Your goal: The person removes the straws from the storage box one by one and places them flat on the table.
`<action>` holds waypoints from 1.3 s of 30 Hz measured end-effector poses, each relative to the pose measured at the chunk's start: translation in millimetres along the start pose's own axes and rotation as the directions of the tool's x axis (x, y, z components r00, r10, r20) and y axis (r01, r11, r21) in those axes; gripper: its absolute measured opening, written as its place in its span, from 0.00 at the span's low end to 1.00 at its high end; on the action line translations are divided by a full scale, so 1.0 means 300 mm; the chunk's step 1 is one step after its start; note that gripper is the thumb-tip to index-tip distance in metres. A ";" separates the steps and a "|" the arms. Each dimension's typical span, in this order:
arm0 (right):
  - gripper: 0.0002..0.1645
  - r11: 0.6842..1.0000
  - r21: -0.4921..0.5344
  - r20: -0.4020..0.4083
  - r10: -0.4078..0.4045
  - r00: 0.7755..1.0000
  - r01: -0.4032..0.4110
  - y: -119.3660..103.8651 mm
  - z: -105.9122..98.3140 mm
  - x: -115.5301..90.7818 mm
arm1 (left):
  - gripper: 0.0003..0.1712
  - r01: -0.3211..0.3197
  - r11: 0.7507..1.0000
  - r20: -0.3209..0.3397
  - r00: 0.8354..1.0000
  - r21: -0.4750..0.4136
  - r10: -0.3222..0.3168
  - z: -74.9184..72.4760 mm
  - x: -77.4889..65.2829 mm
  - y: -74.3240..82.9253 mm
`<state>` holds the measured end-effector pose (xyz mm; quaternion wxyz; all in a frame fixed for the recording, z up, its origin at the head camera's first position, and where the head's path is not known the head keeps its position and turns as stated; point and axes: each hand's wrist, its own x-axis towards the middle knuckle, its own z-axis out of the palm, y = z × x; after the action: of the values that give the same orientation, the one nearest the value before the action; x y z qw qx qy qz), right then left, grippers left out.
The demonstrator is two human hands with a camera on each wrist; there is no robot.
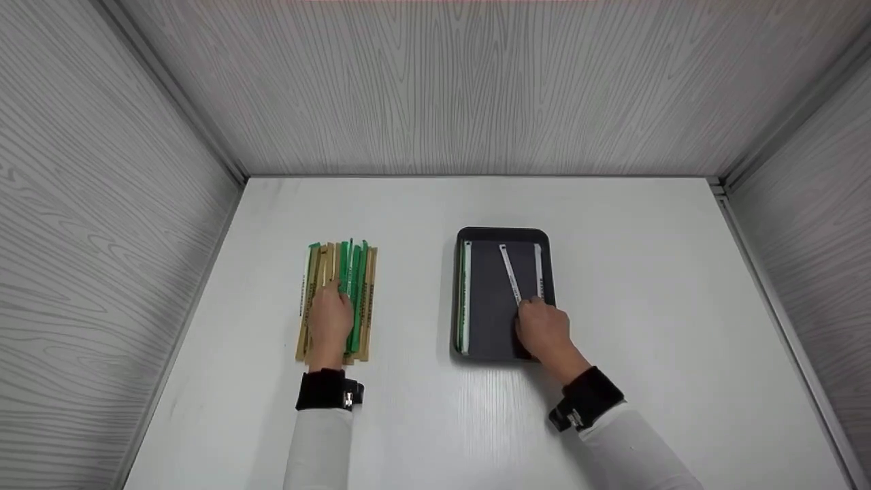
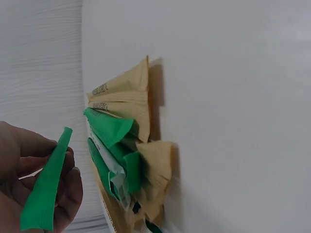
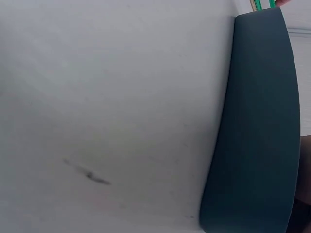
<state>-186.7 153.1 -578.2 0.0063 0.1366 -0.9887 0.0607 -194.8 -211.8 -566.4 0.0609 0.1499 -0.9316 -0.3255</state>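
Observation:
My left hand (image 1: 331, 316) is over a bundle of slim paper packets on the left of the table. In the left wrist view its fingers and thumb pinch a green packet (image 2: 46, 187), raised beside the brown packets (image 2: 121, 87) and other green packets (image 2: 109, 126). My right hand (image 1: 544, 330) grips the near end of a slim white packet (image 1: 510, 272), which slants across the dark tray (image 1: 503, 233). Only a sliver of this hand shows in the right wrist view, behind the tray's outer wall (image 3: 252, 121). What the packets contain is hidden.
Inside the tray, white and green packets (image 1: 466, 299) lie along the left wall, and a white packet (image 1: 538, 265) lies along the right. Wood-grain panels (image 1: 435, 88) enclose the white table (image 1: 415, 408) at the back and sides.

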 end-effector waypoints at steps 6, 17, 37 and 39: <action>0.05 1.000 0.016 0.016 0.021 1.000 -0.021 0.000 0.003 0.004 | 0.22 0.001 1.000 0.032 0.999 0.029 -0.002 0.003 0.013 0.006; 0.05 0.996 0.065 -0.003 0.056 0.998 -0.055 0.008 0.012 0.014 | 0.21 -0.027 0.997 -0.004 1.000 0.075 0.027 0.014 0.030 0.012; 0.09 0.881 0.429 0.142 0.155 0.978 -0.202 0.028 -0.031 0.020 | 0.18 -0.186 0.973 0.006 0.982 -0.139 0.189 0.088 -0.064 0.187; 0.07 0.851 0.488 0.132 0.144 0.981 -0.191 0.019 -0.040 0.020 | 0.17 -0.189 0.957 0.061 0.976 -0.221 0.207 0.106 -0.080 0.227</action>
<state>-194.0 158.4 -566.9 -0.0794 0.0496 -0.9468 0.3079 -195.0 -134.7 -549.1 0.0699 0.0347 -0.9032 -0.4221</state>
